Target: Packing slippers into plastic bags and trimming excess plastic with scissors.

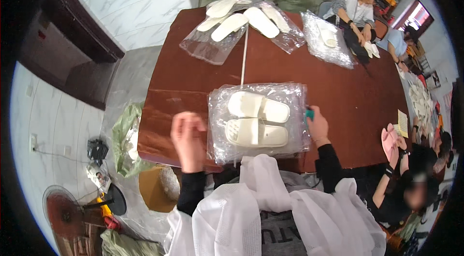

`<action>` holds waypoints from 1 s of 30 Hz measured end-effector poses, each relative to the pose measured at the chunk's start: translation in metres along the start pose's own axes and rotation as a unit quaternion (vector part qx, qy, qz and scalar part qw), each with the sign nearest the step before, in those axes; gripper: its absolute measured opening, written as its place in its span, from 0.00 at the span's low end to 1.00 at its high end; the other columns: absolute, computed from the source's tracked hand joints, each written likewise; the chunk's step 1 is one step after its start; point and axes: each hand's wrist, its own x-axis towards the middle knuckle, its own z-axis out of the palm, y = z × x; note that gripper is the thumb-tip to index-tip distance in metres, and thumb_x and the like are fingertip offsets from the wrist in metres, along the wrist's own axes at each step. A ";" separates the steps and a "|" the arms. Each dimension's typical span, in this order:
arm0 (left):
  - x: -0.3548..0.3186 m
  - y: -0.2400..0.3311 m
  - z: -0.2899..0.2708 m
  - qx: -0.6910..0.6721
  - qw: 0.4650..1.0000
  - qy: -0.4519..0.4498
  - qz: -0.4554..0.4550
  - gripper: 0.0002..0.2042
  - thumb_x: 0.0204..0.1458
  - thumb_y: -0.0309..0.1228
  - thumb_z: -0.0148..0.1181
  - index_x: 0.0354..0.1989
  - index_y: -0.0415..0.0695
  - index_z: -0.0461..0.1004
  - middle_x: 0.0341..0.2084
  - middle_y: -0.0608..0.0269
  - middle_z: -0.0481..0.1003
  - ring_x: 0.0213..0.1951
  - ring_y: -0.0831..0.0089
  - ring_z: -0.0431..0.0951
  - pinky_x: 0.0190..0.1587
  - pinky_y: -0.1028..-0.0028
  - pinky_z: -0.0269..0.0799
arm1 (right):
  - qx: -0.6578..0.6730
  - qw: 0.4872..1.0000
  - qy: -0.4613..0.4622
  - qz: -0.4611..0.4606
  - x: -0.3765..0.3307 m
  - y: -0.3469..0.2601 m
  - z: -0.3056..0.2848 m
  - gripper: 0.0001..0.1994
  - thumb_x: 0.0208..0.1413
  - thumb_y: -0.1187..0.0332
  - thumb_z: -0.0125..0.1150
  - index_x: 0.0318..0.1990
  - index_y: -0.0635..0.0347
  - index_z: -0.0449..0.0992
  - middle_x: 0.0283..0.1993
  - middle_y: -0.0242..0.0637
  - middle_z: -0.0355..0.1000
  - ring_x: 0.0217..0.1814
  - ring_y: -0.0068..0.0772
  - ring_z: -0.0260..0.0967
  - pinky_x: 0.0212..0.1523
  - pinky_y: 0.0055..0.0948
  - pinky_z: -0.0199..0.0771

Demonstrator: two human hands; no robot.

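Left hand (pixel 187 132) is held raised beside clear plastic bags (pixel 216 128), blurred, fingers loosely curled; grip can't be told. Small green object (pixel 309 114), partly covered, is gripped in closed right hand (pixel 317 125). White slippers (pixel 256 132) are laid between hands, on or in bags. Farther slippers (pixel 229 27) are spread across brown counter (pixel 357 106).

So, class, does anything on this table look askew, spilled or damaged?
Nothing looks clearly spilled or damaged. Toward the back, pale sole-shaped pieces lie at uneven angles, untidy compared with the neatly paired cream slippers.
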 end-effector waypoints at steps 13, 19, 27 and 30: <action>-0.115 0.063 -0.321 0.133 0.797 0.554 0.201 0.08 0.60 0.33 0.55 0.39 0.42 0.68 0.34 0.60 0.76 0.36 0.66 0.79 0.41 0.71 0.73 | -0.224 0.971 -0.084 0.010 0.013 0.047 -0.015 0.16 0.61 0.56 0.52 0.52 0.51 0.72 0.49 0.43 0.72 0.50 0.49 0.71 0.47 0.44 0.73; -0.145 0.029 -0.402 0.149 0.759 0.614 0.158 0.06 0.61 0.32 0.54 0.36 0.43 0.67 0.33 0.60 0.76 0.35 0.68 0.79 0.37 0.72 0.74 | -0.104 0.987 -0.076 -0.096 0.025 0.038 -0.010 0.14 0.60 0.63 0.54 0.51 0.55 0.73 0.47 0.41 0.75 0.49 0.46 0.72 0.48 0.40 0.72; -0.121 -0.039 -0.407 0.237 0.754 0.611 -0.047 0.28 0.54 0.29 0.57 0.59 0.24 0.58 0.58 0.37 0.62 0.57 0.49 0.67 0.61 0.55 0.61 | 0.254 0.947 -0.196 0.015 0.014 -0.056 0.000 0.11 0.58 0.63 0.57 0.41 0.62 0.78 0.30 0.34 0.76 0.20 0.25 0.73 0.18 0.24 0.69; -0.053 -0.067 -0.271 0.526 0.770 0.345 0.106 0.22 0.55 0.24 0.56 0.58 0.30 0.62 0.58 0.43 0.64 0.61 0.51 0.63 0.64 0.57 0.56 | 0.345 0.880 -0.322 0.059 -0.011 -0.094 0.015 0.12 0.58 0.64 0.56 0.42 0.64 0.76 0.35 0.36 0.76 0.17 0.25 0.72 0.13 0.21 0.63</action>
